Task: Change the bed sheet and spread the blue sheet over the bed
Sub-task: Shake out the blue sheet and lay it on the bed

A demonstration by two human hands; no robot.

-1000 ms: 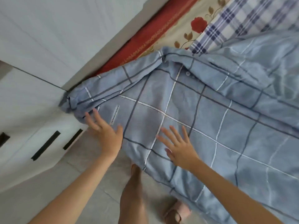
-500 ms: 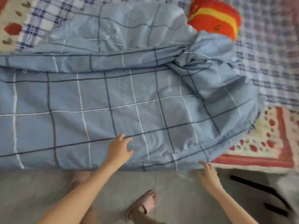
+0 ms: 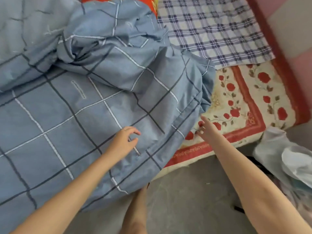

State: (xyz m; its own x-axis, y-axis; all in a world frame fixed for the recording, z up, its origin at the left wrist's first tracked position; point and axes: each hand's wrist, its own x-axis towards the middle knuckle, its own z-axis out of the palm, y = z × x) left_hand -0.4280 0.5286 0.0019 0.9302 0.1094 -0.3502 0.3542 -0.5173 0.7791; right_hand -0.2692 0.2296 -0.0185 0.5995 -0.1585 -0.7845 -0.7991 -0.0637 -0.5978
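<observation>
Shifted to unspread corner of blue checked cotton sheet (image 3: 67, 125), reaching with splayed right hand (image 3: 208, 130), left hand (image 3: 123, 142) loosely curled, empty.

Bunched sheet (image 3: 67, 124) covers the bed's left, hanging over the near edge, with a pillow (image 3: 154, 10) peeking out behind. To its right, the plaid sheet (image 3: 211, 31) lies on the floral quilt (image 3: 244, 102). Left hand (image 3: 124, 141) is over the sheet, right hand (image 3: 206, 129) beside its corner. Bag (image 3: 283, 156) is far right.

Blue checked sheet (image 3: 67, 124); red-flowered cream mattress cover (image 3: 244, 102)
</observation>
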